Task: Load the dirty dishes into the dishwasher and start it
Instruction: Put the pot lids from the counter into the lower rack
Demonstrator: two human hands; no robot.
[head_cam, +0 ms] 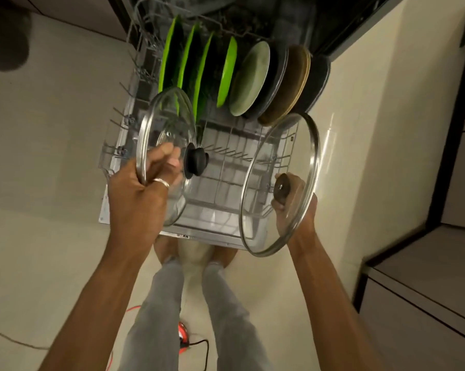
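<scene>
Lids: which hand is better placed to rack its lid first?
Left, probably. The left hand holds the small lid on edge above free tines of the rack; the right hand holds the large lid out over its right side.

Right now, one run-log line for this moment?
left hand: grips smaller glass lid at rim | right hand: grips larger glass lid by knob | rack: plates at back

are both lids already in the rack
No, the left hand holds the small lid and the right hand the large lid, both above the rack.
</scene>
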